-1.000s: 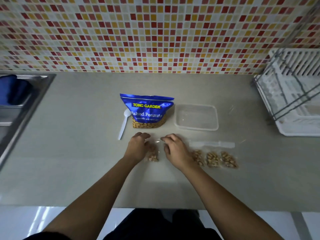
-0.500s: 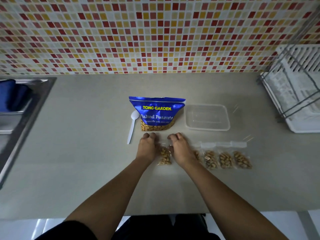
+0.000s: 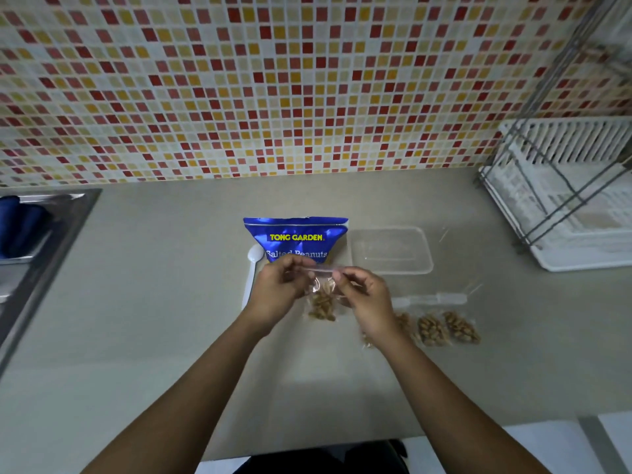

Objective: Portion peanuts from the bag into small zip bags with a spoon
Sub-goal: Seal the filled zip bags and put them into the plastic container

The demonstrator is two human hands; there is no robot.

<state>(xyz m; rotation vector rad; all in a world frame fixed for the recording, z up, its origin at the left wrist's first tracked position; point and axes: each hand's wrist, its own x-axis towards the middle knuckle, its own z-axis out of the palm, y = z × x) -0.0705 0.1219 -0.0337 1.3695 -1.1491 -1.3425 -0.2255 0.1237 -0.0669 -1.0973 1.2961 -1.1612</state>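
Observation:
A blue bag of salted peanuts (image 3: 296, 236) stands at the middle of the counter. A white plastic spoon (image 3: 252, 268) lies just left of it, partly behind my left hand. Both hands hold one small zip bag of peanuts (image 3: 322, 302) lifted above the counter by its top strip. My left hand (image 3: 277, 289) pinches the left end, my right hand (image 3: 363, 297) the right end. Filled zip bags (image 3: 441, 328) lie in a row on the counter to the right, one partly hidden under my right wrist.
A clear plastic container (image 3: 390, 249) sits right of the peanut bag. Empty zip bags (image 3: 434, 298) lie in front of it. A white dish rack (image 3: 564, 196) stands at the far right. A steel sink (image 3: 37, 241) with a blue object is at the left.
The zip bag lay on the counter under my fingers; both hands have now raised it off the surface, holding its top strip.

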